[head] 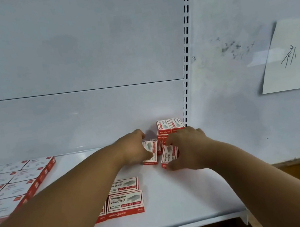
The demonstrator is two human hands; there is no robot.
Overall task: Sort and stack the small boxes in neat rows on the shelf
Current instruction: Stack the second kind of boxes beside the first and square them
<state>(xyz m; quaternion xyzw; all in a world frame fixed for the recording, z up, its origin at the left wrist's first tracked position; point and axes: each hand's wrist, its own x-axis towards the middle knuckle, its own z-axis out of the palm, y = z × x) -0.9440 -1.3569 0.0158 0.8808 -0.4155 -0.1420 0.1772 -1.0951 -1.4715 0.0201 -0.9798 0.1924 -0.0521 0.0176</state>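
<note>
Red-and-white small cardboard staple boxes on white metal shelf; left hand pinching one, right hand gripping another.

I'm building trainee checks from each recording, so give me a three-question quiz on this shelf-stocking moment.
1. True or false: the stacked boxes stand in the shelf's back right corner.
2. What does the left hand hold? A) a bottle B) a small staple box C) nothing
3. Fill in: the right hand grips a tilted ____.

Key: 1 true; 2 B; 3 box. The flat boxes near the shelf front lie untouched.
</note>
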